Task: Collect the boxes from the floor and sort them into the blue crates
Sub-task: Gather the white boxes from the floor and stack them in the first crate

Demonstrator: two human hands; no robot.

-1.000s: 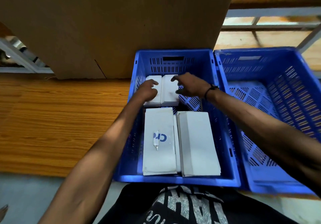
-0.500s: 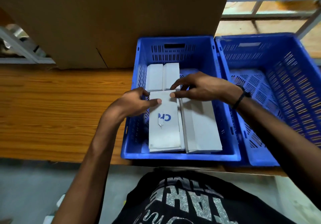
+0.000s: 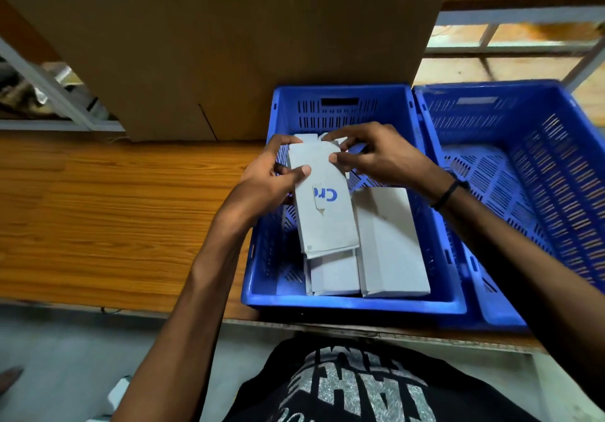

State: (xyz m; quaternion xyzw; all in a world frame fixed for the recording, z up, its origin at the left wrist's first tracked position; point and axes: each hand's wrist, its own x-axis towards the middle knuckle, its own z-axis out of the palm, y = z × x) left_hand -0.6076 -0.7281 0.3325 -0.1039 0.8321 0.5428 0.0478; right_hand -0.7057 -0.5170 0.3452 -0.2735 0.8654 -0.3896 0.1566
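The white box with blue lettering (image 3: pixel 322 205) is tilted, its far end raised between both hands and its near end resting on the box beneath it (image 3: pixel 332 272) inside the left blue crate (image 3: pixel 353 304) — a hold that looks meant to lift or re-seat it, not to leave it where it lies. The left hand (image 3: pixel 265 186) grips the box's left edge, thumb across the top face and fingers curled round the far corner, which steadies the long side. The right hand (image 3: pixel 376 156) pinches the far right corner with thumb and fingertips, so the two grips together control the tilt. Just to the right of the held box, below the right hand's wrist, a plain white box (image 3: pixel 389 241) lies flat along the crate floor, parallel to the stack; packing them lengthwise side by side seems to be how the crate is being filled. Beyond the fingers, small white boxes (image 3: pixel 306 137) sit against the crate's far end, mostly hidden by the hands. To the right of the right forearm stands the second blue crate (image 3: pixel 556 166), touching the first, with no boxes visible in it. Both crates rest on a wooden shelf (image 3: pixel 114 209), and a large cardboard carton (image 3: pixel 262 45) stands behind the hands — likely why the crates sit pushed forward to the shelf's near edge.
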